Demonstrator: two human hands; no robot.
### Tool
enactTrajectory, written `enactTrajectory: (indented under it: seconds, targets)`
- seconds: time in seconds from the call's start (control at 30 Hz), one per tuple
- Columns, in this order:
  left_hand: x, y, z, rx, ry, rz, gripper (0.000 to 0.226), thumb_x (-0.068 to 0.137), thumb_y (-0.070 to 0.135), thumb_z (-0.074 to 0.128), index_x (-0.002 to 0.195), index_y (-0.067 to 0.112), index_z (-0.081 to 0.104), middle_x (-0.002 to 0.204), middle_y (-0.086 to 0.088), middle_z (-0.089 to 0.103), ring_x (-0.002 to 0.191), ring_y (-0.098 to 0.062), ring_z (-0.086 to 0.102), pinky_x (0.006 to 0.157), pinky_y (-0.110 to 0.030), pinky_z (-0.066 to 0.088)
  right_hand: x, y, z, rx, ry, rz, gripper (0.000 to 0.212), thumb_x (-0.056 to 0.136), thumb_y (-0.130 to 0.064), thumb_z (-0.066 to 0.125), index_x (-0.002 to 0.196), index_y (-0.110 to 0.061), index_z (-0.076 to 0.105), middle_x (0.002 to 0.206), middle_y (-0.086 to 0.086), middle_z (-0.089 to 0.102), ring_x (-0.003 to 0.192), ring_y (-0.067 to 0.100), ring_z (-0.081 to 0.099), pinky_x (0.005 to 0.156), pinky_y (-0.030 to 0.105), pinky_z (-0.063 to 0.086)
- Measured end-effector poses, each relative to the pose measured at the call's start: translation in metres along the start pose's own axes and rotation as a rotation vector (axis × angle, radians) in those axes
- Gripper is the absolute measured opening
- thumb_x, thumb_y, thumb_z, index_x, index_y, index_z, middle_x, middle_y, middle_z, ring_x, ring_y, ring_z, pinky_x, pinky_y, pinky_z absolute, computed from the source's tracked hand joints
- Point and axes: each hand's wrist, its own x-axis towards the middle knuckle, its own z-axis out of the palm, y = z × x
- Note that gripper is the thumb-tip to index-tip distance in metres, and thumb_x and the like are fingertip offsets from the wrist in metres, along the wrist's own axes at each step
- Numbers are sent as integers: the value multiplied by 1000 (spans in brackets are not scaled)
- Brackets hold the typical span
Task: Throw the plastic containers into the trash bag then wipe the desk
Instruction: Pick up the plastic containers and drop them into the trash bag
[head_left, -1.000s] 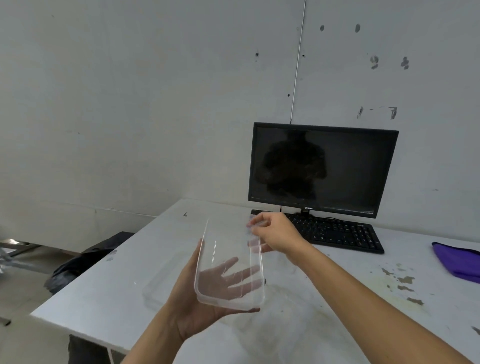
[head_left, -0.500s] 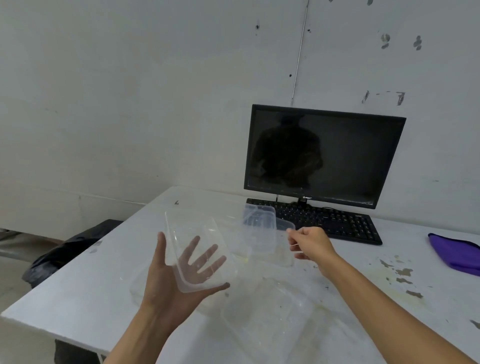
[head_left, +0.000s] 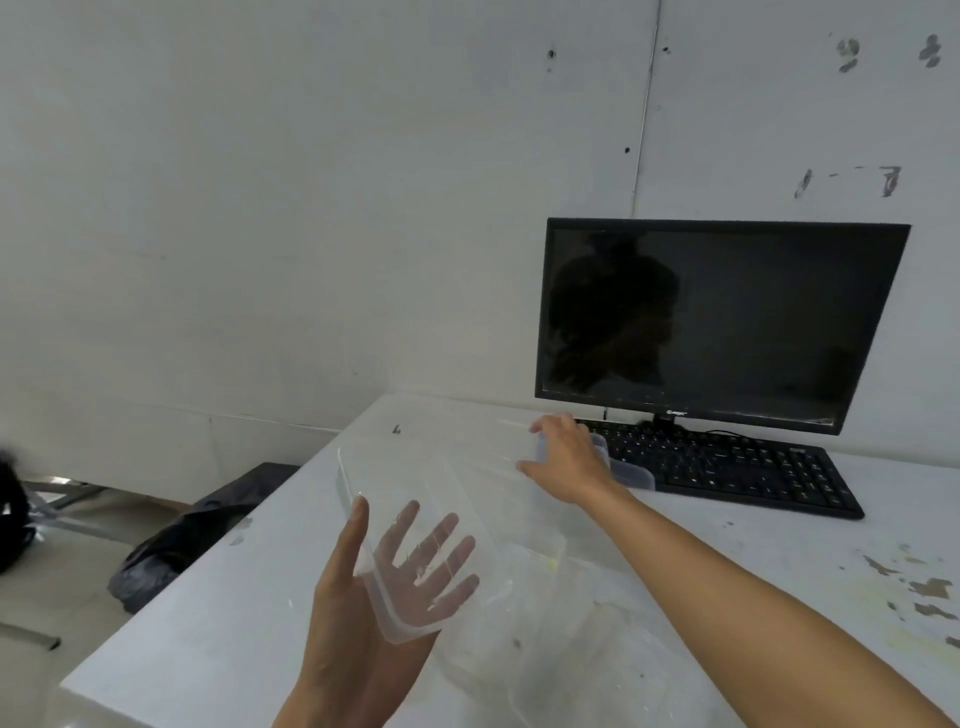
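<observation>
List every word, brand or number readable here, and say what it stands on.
Nothing can be read outright.
On the monitor: a small logo on the lower bezel, too blurred to read.
On the keyboard: key legends, too small to read.
On the wall: dark marks only, no letters.
On the containers: no label visible.

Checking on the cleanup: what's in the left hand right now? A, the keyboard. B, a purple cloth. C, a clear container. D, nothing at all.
C: the left hand carries a clear container above the desk, and its spread fingers show through the plastic.
</observation>
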Motion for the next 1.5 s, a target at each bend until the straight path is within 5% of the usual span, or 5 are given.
enactTrajectory:
  seconds: [0.17,0.53,0.97,1.1,1.5]
  targets:
    - [5,-1,-1,59,95,-18,80,68,58,72,137,19,57,133,-21,66,117,-45,66,108,-62,41,11,7,19,-254,-186,-85,61,87,-52,67,143,-33,50,157,-4,39,145,22,29,113,40,32]
    - [11,-5,6,48,76,0,77,67,58,71,138,29,57,136,-20,64,121,-44,64,109,-63,37,6,-3,9,-296,154,-179,29,97,-21,47,69,-15,54,81,3,62,77,28,66,60,33,42]
    - [21,-37,42,73,43,117,57,71,65,71,121,38,61,146,-4,50,135,-34,50,98,-69,46,-135,-58,-49,587,327,-236,25,89,-36,71,109,-21,78,102,-21,72,93,-9,68,88,15,55]
    - [22,-46,49,137,-38,145,95,77,74,64,155,28,35,157,-12,42,137,-36,52,105,-61,47,-180,-65,-52,520,326,-288,23,86,-50,69,102,-36,77,107,-31,71,120,-9,56,96,9,44]
    - [10,-44,60,270,-66,129,138,43,85,74,159,35,18,151,-3,42,123,-28,57,78,-46,62,-207,-61,-60,586,227,-379,23,90,-52,66,104,-35,70,122,-26,67,114,-15,56,83,1,45]
